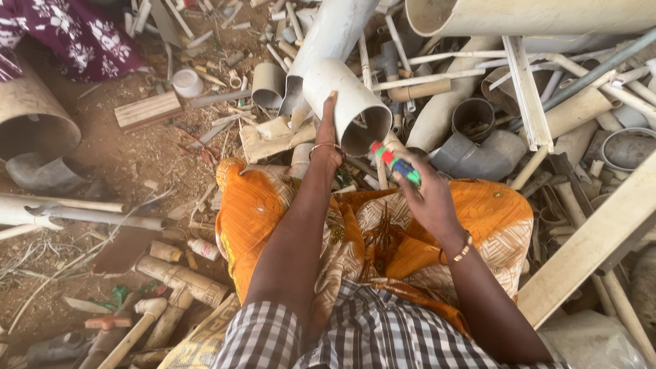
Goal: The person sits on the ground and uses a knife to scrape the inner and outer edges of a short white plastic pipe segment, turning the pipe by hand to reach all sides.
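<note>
At frame centre I see my left hand [328,133] clamped on a short white pipe [345,102], long axis slanting down-right, open mouth toward my right hand [427,198], whose fingers grip a striped tool [395,162] just beside that mouth.

Place: an outdoor scrap yard where plastic pipe was sorted.
Ground: bare dirt [130,157], littered with chips and offcuts.
Stock: heaps of cut pipes [342,27], grey elbow fittings [478,154] and white strips [526,89] lay piled without order.
Seating: the person sat low among the heap, an orange cloth [253,219] over the lap.
Company: another person's patterned garment [75,34] showed nearby.
</note>
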